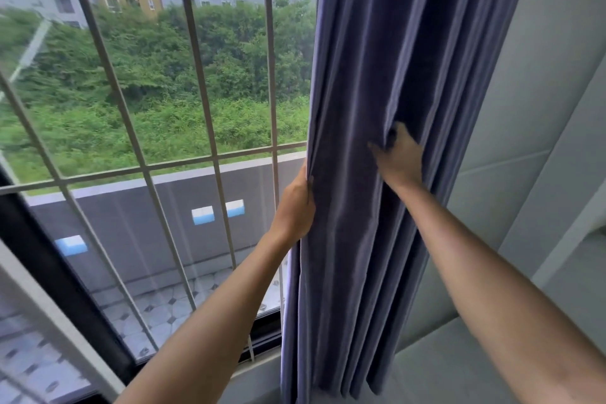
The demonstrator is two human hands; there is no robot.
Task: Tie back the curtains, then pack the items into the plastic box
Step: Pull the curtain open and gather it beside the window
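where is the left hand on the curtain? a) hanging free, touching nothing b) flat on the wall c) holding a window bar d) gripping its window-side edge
d: the left hand has its fingers curled round the window-side edge of the purple curtain, while the right hand digs into the folds further right.

Purple-blue curtain point(387, 75) gathered in vertical folds at window's right side, hanging full length, untied.
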